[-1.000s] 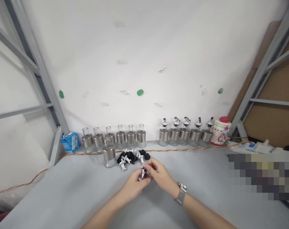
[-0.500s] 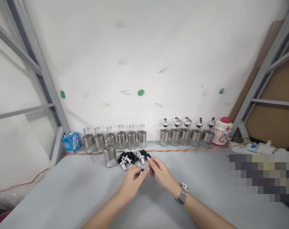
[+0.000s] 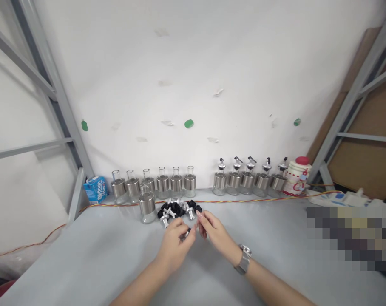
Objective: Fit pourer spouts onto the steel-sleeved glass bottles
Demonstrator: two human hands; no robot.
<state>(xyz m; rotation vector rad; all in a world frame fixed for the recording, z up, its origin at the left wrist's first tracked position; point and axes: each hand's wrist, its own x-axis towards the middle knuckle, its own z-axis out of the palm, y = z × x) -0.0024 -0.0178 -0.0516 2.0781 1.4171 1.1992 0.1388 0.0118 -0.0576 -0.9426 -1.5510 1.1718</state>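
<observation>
My left hand [image 3: 174, 242] is closed around a pour spout [image 3: 187, 232]; only a small black and silver part of it shows between thumb and fingers. Close by on the right, my right hand [image 3: 214, 231], with a metal watch at the wrist, has thumb and fingertips pinched together. Whatever lies in that pinch is hidden or too small to name. Just beyond both hands, a pile of black and silver pour spouts [image 3: 172, 210] rests on the grey table [image 3: 97, 255]. A glass bottle with a steel sleeve [image 3: 147, 203] stands left of the pile, its neck open.
Several open-necked bottles [image 3: 163, 183] line the wall at the left, beside a blue carton [image 3: 96, 190]. To the right, several bottles fitted with spouts [image 3: 234, 180] stand near a red-topped white container [image 3: 295, 178]. A twisted cable [image 3: 208, 201] crosses the table's back.
My left hand has shifted slightly left and down from the right fingertips, with the spout in it tilting a little. The right hand has barely moved.
</observation>
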